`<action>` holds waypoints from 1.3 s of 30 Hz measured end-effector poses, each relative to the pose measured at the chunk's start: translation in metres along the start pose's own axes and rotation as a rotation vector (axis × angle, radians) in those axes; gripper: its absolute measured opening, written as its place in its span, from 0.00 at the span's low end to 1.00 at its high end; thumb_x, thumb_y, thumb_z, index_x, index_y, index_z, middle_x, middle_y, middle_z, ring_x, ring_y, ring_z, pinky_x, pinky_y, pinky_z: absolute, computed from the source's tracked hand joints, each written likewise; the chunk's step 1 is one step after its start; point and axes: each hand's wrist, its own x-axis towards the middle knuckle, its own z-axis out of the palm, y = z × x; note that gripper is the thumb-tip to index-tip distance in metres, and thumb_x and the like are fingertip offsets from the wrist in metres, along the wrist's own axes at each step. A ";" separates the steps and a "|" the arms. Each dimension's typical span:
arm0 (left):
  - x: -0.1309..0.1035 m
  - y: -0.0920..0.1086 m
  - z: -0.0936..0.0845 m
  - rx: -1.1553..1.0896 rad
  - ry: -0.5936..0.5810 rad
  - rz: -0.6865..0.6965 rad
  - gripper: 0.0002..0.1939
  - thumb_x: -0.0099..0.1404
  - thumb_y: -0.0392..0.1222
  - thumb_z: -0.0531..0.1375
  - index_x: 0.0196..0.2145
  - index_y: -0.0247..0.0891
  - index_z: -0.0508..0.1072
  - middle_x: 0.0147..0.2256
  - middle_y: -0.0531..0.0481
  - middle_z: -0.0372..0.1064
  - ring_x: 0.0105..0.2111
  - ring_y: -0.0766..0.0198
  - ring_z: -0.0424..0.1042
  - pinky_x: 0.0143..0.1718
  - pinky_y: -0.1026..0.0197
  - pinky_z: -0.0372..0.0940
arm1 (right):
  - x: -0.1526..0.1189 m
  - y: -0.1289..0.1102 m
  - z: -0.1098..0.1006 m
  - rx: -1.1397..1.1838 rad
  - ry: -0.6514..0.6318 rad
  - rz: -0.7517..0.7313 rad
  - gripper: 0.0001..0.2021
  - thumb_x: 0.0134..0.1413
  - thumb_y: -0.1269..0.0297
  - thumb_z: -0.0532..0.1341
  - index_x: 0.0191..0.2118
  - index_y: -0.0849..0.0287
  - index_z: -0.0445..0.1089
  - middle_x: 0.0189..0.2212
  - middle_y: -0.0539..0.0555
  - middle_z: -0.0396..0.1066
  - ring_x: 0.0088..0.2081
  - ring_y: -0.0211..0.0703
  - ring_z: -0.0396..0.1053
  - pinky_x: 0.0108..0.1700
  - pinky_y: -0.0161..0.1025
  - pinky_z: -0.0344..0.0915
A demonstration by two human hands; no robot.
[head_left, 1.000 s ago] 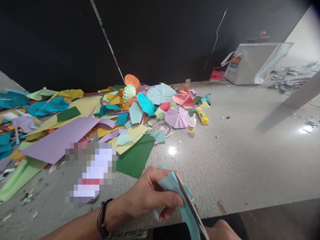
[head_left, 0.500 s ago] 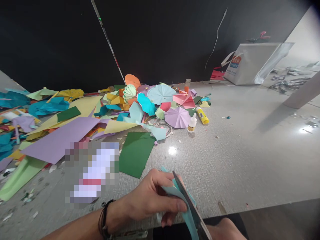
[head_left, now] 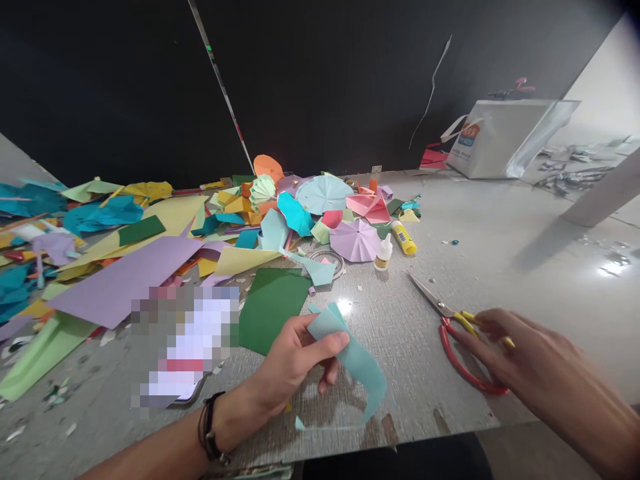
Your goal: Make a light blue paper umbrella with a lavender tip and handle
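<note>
My left hand (head_left: 305, 357) pinches a curved strip of light blue paper (head_left: 363, 363) between thumb and fingers above the table's front part. A thin end of the strip curls down toward the edge. To the right, my right hand (head_left: 530, 360) has its fingers on the handles of the scissors (head_left: 443, 310), one yellow and one red. Their blades point away to the upper left, nearly closed, and are apart from the paper. Dark green paper (head_left: 273, 310) lies just beyond my left hand.
Coloured paper and folded fans (head_left: 325, 193) heap across the back and left. A white glue bottle (head_left: 383, 253) and a yellow glue stick (head_left: 404, 238) are mid-table. A white bag (head_left: 505, 140) stands back right; a blurred phone-like object (head_left: 193, 347) lies left.
My right hand has moved right and forward with the scissors, away from the blue paper. The blue strip now hangs curled from my left hand.
</note>
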 end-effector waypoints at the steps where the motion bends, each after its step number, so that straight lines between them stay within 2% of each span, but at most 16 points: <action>1: 0.000 0.000 0.000 0.003 -0.009 0.000 0.19 0.63 0.50 0.70 0.26 0.35 0.71 0.17 0.55 0.64 0.16 0.71 0.63 0.15 0.70 0.61 | 0.000 -0.007 -0.003 0.018 0.002 -0.030 0.27 0.65 0.36 0.52 0.38 0.53 0.75 0.36 0.61 0.80 0.28 0.57 0.78 0.28 0.49 0.69; 3: -0.001 -0.001 -0.001 0.000 -0.030 0.002 0.19 0.63 0.51 0.70 0.27 0.34 0.72 0.18 0.54 0.66 0.16 0.71 0.63 0.16 0.70 0.62 | 0.000 -0.026 -0.010 0.165 -0.003 -0.210 0.23 0.68 0.41 0.52 0.46 0.52 0.75 0.49 0.61 0.78 0.45 0.59 0.79 0.44 0.53 0.74; 6: -0.001 0.000 -0.002 -0.010 -0.070 0.004 0.20 0.63 0.54 0.70 0.30 0.32 0.75 0.18 0.52 0.69 0.15 0.70 0.65 0.15 0.69 0.62 | 0.004 -0.059 -0.021 0.395 -0.327 -0.445 0.22 0.69 0.47 0.59 0.63 0.48 0.67 0.61 0.58 0.71 0.60 0.55 0.71 0.58 0.49 0.70; 7: 0.000 0.000 -0.002 -0.007 -0.075 0.008 0.20 0.63 0.55 0.70 0.31 0.32 0.76 0.18 0.52 0.69 0.15 0.69 0.65 0.15 0.69 0.63 | 0.008 -0.068 -0.022 0.440 -0.445 -0.500 0.22 0.69 0.50 0.60 0.64 0.47 0.66 0.61 0.56 0.72 0.60 0.53 0.71 0.60 0.48 0.69; 9: 0.002 0.003 -0.004 0.004 -0.028 0.039 0.20 0.62 0.54 0.71 0.31 0.31 0.78 0.19 0.50 0.70 0.16 0.68 0.67 0.17 0.68 0.64 | 0.020 -0.084 -0.023 0.536 -0.548 -0.513 0.19 0.69 0.54 0.62 0.62 0.48 0.68 0.57 0.54 0.75 0.57 0.49 0.73 0.59 0.45 0.69; 12: 0.009 0.008 -0.009 -0.002 0.093 0.115 0.19 0.59 0.52 0.73 0.29 0.32 0.77 0.21 0.51 0.72 0.19 0.68 0.70 0.19 0.69 0.66 | 0.044 -0.099 -0.019 0.686 -0.606 -0.491 0.08 0.70 0.63 0.60 0.46 0.53 0.77 0.42 0.49 0.81 0.45 0.43 0.77 0.50 0.40 0.72; 14: 0.013 0.010 -0.014 -0.021 0.129 0.141 0.18 0.60 0.51 0.73 0.29 0.33 0.76 0.22 0.52 0.72 0.20 0.68 0.71 0.19 0.69 0.66 | 0.058 -0.104 -0.013 0.787 -0.586 -0.491 0.06 0.69 0.64 0.61 0.41 0.55 0.76 0.38 0.49 0.80 0.42 0.41 0.77 0.49 0.38 0.72; 16: 0.015 0.012 -0.017 -0.035 0.119 0.141 0.18 0.61 0.52 0.72 0.30 0.34 0.76 0.22 0.53 0.72 0.19 0.70 0.70 0.20 0.70 0.67 | 0.066 -0.106 -0.002 0.855 -0.542 -0.523 0.04 0.66 0.65 0.63 0.44 0.56 0.75 0.42 0.51 0.78 0.45 0.42 0.76 0.52 0.40 0.72; 20: 0.012 0.012 -0.017 -0.043 0.038 0.083 0.22 0.57 0.57 0.74 0.32 0.33 0.78 0.19 0.51 0.72 0.16 0.67 0.68 0.16 0.69 0.64 | 0.065 -0.102 0.023 0.839 -0.390 -0.689 0.25 0.60 0.69 0.68 0.62 0.55 0.66 0.62 0.60 0.65 0.62 0.50 0.66 0.62 0.48 0.67; 23: 0.008 0.009 -0.013 -0.035 -0.010 0.027 0.22 0.56 0.55 0.75 0.29 0.31 0.78 0.19 0.48 0.73 0.15 0.66 0.68 0.15 0.67 0.64 | 0.063 -0.099 0.036 0.767 -0.328 -0.869 0.16 0.64 0.71 0.64 0.56 0.57 0.71 0.65 0.62 0.60 0.67 0.52 0.59 0.66 0.50 0.61; 26: 0.008 0.007 -0.010 -0.033 0.011 0.018 0.21 0.57 0.53 0.75 0.26 0.31 0.78 0.17 0.48 0.72 0.15 0.66 0.69 0.18 0.67 0.66 | 0.067 -0.095 0.038 0.769 -0.371 -1.025 0.07 0.69 0.69 0.60 0.46 0.57 0.76 0.51 0.58 0.74 0.57 0.48 0.69 0.61 0.47 0.64; 30: 0.016 0.016 -0.020 -0.084 0.307 0.149 0.15 0.61 0.47 0.73 0.30 0.33 0.77 0.23 0.52 0.75 0.19 0.69 0.72 0.19 0.72 0.67 | 0.071 -0.089 0.036 0.715 -0.387 -1.017 0.12 0.74 0.62 0.57 0.40 0.59 0.76 0.33 0.54 0.76 0.37 0.44 0.72 0.46 0.43 0.67; 33: 0.022 0.034 -0.034 -0.167 0.534 0.271 0.12 0.74 0.46 0.61 0.41 0.33 0.76 0.32 0.49 0.80 0.24 0.68 0.77 0.22 0.72 0.71 | 0.069 -0.086 0.035 0.667 -0.363 -0.913 0.16 0.76 0.62 0.53 0.38 0.61 0.75 0.28 0.53 0.74 0.30 0.41 0.68 0.34 0.38 0.61; 34: 0.022 0.041 -0.037 -0.197 0.572 0.302 0.16 0.78 0.47 0.54 0.46 0.33 0.75 0.35 0.46 0.81 0.27 0.66 0.80 0.25 0.70 0.73 | 0.068 -0.086 0.034 0.655 -0.360 -0.886 0.17 0.76 0.62 0.52 0.38 0.62 0.74 0.27 0.52 0.73 0.28 0.40 0.67 0.32 0.38 0.58; 36: 0.022 0.051 -0.040 -0.320 0.569 0.287 0.31 0.80 0.55 0.41 0.50 0.25 0.72 0.42 0.31 0.80 0.38 0.56 0.83 0.32 0.65 0.78 | 0.067 -0.086 0.033 0.640 -0.361 -0.850 0.16 0.76 0.64 0.51 0.39 0.62 0.73 0.24 0.49 0.70 0.24 0.37 0.63 0.29 0.37 0.55; 39: 0.019 0.056 -0.034 -0.389 0.496 0.253 0.36 0.79 0.59 0.38 0.55 0.21 0.68 0.48 0.22 0.77 0.44 0.51 0.82 0.36 0.61 0.79 | 0.066 -0.087 0.033 0.619 -0.343 -0.805 0.15 0.75 0.63 0.51 0.39 0.61 0.72 0.22 0.46 0.64 0.23 0.36 0.59 0.28 0.37 0.52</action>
